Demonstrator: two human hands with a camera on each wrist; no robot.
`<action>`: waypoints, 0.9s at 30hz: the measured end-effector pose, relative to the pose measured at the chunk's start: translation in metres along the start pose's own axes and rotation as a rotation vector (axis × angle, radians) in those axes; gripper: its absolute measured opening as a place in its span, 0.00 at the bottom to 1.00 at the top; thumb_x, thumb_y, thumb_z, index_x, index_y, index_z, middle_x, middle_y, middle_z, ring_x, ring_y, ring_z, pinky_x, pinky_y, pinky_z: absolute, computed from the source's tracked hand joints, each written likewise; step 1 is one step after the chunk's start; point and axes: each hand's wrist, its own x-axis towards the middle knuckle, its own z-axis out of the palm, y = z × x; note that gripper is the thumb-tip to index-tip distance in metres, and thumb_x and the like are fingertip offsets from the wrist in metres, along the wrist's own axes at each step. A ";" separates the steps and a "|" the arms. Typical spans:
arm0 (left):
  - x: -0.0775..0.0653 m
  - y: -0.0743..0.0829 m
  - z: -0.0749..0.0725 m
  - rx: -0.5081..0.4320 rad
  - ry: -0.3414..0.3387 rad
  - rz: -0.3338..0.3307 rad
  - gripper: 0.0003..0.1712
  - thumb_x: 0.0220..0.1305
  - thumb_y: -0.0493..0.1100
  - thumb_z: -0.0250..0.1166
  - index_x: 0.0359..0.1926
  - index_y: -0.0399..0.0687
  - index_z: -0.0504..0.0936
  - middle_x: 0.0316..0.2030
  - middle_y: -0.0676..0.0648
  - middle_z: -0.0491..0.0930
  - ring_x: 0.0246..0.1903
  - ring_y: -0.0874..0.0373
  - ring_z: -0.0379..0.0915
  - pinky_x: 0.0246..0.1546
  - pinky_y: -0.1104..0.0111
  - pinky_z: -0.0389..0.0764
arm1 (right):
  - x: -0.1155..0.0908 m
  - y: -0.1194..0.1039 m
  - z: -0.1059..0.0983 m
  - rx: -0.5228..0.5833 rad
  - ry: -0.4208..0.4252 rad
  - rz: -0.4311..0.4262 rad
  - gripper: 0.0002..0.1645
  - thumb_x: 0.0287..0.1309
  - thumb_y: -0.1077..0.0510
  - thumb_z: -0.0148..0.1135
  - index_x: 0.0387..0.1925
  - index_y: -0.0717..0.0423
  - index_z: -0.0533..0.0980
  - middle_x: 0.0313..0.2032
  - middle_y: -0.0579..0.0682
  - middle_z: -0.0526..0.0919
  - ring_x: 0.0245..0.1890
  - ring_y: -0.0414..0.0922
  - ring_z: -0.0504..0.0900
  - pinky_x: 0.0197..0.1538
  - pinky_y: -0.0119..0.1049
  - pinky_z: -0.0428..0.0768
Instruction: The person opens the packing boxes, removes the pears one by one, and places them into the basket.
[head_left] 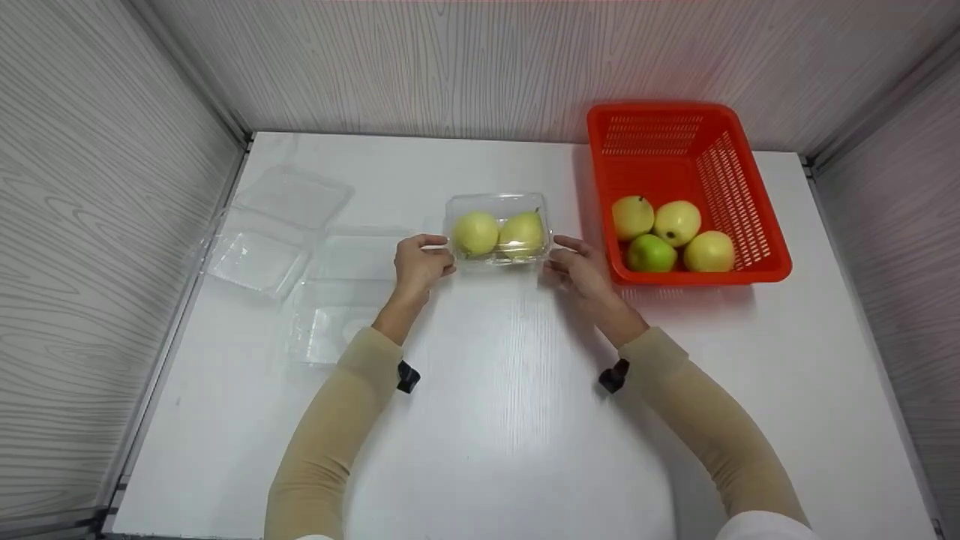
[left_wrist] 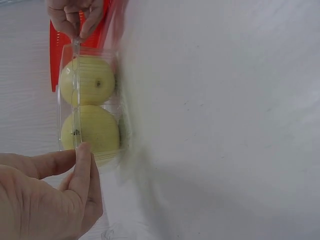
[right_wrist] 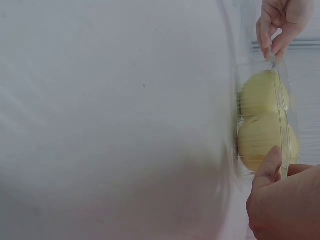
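Observation:
A clear plastic clamshell box [head_left: 496, 202], its lid lowered over two yellow-green pears [head_left: 475, 233], stands in the middle of the white table. My left hand [head_left: 421, 268] pinches the rim at the box's left end between thumb and fingers. At the opposite end, my right hand [head_left: 583, 271] pinches the rim the same way. In the left wrist view the two pears [left_wrist: 90, 131] sit side by side behind the ribbed wall. The right wrist view shows the thumb and fingers of my right hand [right_wrist: 285, 200] on either side of the rim.
A red plastic basket [head_left: 765, 217] with several yellow pears and a green fruit [head_left: 651, 253] stands to the right. Opened clear clamshell boxes lie on the left, one [head_left: 292, 196] farther back and another [head_left: 352, 259] beside my left forearm. Wood-grain panels surround the table.

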 end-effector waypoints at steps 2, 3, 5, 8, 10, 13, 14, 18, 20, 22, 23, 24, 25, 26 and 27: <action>-0.002 -0.001 0.001 0.005 -0.002 0.001 0.19 0.67 0.26 0.63 0.58 0.32 0.82 0.39 0.44 0.81 0.36 0.56 0.84 0.38 0.73 0.91 | -0.003 0.002 -0.003 0.006 -0.002 0.005 0.27 0.74 0.64 0.57 0.71 0.63 0.69 0.37 0.48 0.86 0.32 0.39 0.86 0.39 0.27 0.88; -0.003 -0.002 0.002 0.011 -0.003 0.000 0.19 0.67 0.26 0.63 0.58 0.32 0.82 0.39 0.44 0.81 0.35 0.57 0.83 0.39 0.73 0.92 | -0.004 0.003 -0.004 0.013 -0.004 0.012 0.28 0.74 0.64 0.57 0.72 0.62 0.69 0.37 0.47 0.85 0.33 0.39 0.85 0.42 0.28 0.88; -0.005 -0.003 0.002 0.019 -0.003 -0.008 0.18 0.67 0.27 0.64 0.58 0.33 0.82 0.39 0.44 0.81 0.34 0.59 0.83 0.40 0.72 0.92 | -0.008 0.005 -0.006 0.016 -0.004 0.027 0.28 0.74 0.63 0.57 0.72 0.61 0.69 0.38 0.46 0.84 0.35 0.40 0.85 0.44 0.29 0.87; -0.008 -0.005 0.003 0.025 -0.002 -0.018 0.18 0.67 0.27 0.65 0.58 0.33 0.83 0.39 0.44 0.81 0.34 0.58 0.83 0.43 0.69 0.93 | -0.013 0.008 -0.008 0.012 0.001 0.037 0.27 0.75 0.62 0.58 0.72 0.59 0.70 0.40 0.45 0.84 0.38 0.41 0.85 0.46 0.30 0.87; -0.011 -0.006 0.003 0.031 -0.005 -0.021 0.18 0.68 0.27 0.65 0.58 0.34 0.83 0.40 0.44 0.80 0.35 0.58 0.83 0.45 0.68 0.93 | -0.016 0.009 -0.010 0.015 0.004 0.037 0.27 0.75 0.62 0.59 0.72 0.59 0.70 0.40 0.46 0.85 0.38 0.41 0.85 0.46 0.29 0.88; -0.014 -0.009 0.002 0.035 -0.011 -0.015 0.18 0.67 0.27 0.65 0.57 0.33 0.83 0.40 0.43 0.80 0.35 0.58 0.83 0.44 0.69 0.93 | -0.020 0.012 -0.013 0.022 0.000 0.043 0.27 0.75 0.62 0.59 0.72 0.59 0.70 0.39 0.45 0.85 0.37 0.40 0.86 0.45 0.29 0.89; -0.015 -0.010 0.002 0.034 -0.014 -0.011 0.18 0.67 0.27 0.65 0.57 0.33 0.83 0.40 0.43 0.80 0.35 0.58 0.83 0.43 0.70 0.93 | -0.021 0.012 -0.013 0.019 -0.001 0.045 0.28 0.75 0.61 0.59 0.72 0.59 0.70 0.39 0.45 0.85 0.37 0.40 0.86 0.45 0.29 0.89; -0.020 -0.015 0.001 0.019 -0.024 0.006 0.18 0.66 0.27 0.65 0.57 0.32 0.83 0.39 0.42 0.81 0.33 0.58 0.83 0.40 0.71 0.93 | -0.026 0.015 -0.017 -0.002 0.006 0.049 0.28 0.74 0.61 0.61 0.71 0.59 0.71 0.37 0.44 0.86 0.37 0.39 0.87 0.44 0.28 0.89; -0.023 -0.018 0.001 0.010 -0.029 0.015 0.19 0.65 0.26 0.66 0.57 0.32 0.83 0.39 0.42 0.81 0.33 0.57 0.83 0.40 0.71 0.93 | -0.028 0.016 -0.019 -0.007 0.009 0.050 0.28 0.73 0.61 0.61 0.71 0.59 0.71 0.37 0.44 0.87 0.36 0.39 0.87 0.44 0.28 0.89; -0.027 -0.019 0.001 0.005 -0.033 0.022 0.19 0.65 0.26 0.66 0.57 0.31 0.83 0.39 0.42 0.81 0.33 0.57 0.83 0.40 0.70 0.93 | -0.031 0.018 -0.021 -0.008 0.011 0.051 0.28 0.73 0.61 0.62 0.71 0.59 0.72 0.36 0.44 0.87 0.36 0.39 0.88 0.45 0.28 0.89; -0.028 -0.021 0.000 0.004 -0.035 0.023 0.19 0.65 0.26 0.66 0.57 0.31 0.83 0.39 0.42 0.81 0.33 0.57 0.83 0.39 0.71 0.93 | -0.033 0.018 -0.022 -0.014 0.012 0.051 0.28 0.72 0.61 0.62 0.71 0.59 0.72 0.36 0.44 0.87 0.36 0.39 0.88 0.44 0.28 0.89; -0.030 -0.021 0.000 0.003 -0.036 0.025 0.19 0.65 0.26 0.66 0.57 0.31 0.82 0.39 0.43 0.81 0.33 0.58 0.83 0.39 0.71 0.93 | -0.034 0.019 -0.023 -0.017 0.011 0.050 0.28 0.72 0.61 0.62 0.70 0.59 0.72 0.37 0.44 0.87 0.36 0.39 0.88 0.44 0.28 0.89; -0.031 -0.022 0.000 0.001 -0.037 0.028 0.19 0.65 0.26 0.67 0.57 0.31 0.82 0.39 0.43 0.80 0.33 0.57 0.83 0.39 0.71 0.93 | -0.036 0.020 -0.024 -0.021 0.011 0.049 0.27 0.72 0.61 0.63 0.70 0.59 0.73 0.37 0.44 0.87 0.36 0.38 0.88 0.43 0.28 0.88; -0.033 -0.023 0.000 -0.006 -0.040 0.033 0.19 0.65 0.25 0.67 0.57 0.31 0.82 0.39 0.43 0.80 0.33 0.57 0.83 0.39 0.71 0.93 | -0.038 0.020 -0.025 -0.026 0.013 0.045 0.27 0.72 0.61 0.63 0.69 0.59 0.74 0.37 0.43 0.87 0.36 0.39 0.88 0.42 0.27 0.88; -0.034 -0.024 0.000 -0.010 -0.043 0.038 0.19 0.64 0.25 0.67 0.57 0.30 0.82 0.38 0.42 0.80 0.33 0.57 0.83 0.38 0.72 0.93 | -0.039 0.021 -0.026 -0.035 0.016 0.044 0.26 0.72 0.61 0.64 0.68 0.58 0.74 0.37 0.43 0.87 0.36 0.38 0.89 0.40 0.26 0.87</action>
